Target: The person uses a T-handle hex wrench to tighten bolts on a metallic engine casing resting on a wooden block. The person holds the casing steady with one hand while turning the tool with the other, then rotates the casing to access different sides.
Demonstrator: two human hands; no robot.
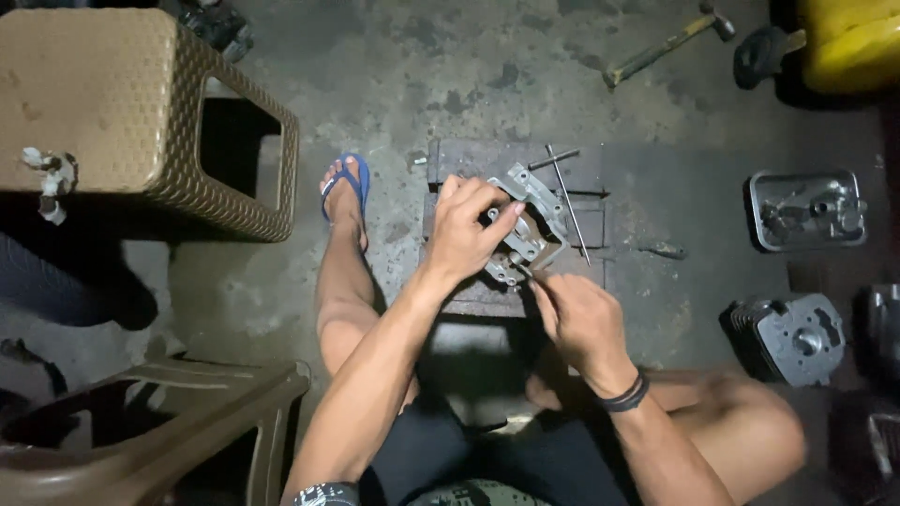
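Two hands on one metal engine part [532, 225], which sits on a dark wooden block [469, 159] btwn the knees. Left hand [464, 232] grips its top-left from above; right hand [577, 319] pinches at its lower edge, fingers curled, w/ a T-handle wrench [567, 197] lying just beside the part

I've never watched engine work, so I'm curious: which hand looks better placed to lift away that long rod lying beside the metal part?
Probably the right hand. It sits at the metal engine part's near edge, on the same side as the T-handled rod, while the left hand is spread over the part, steadying it.
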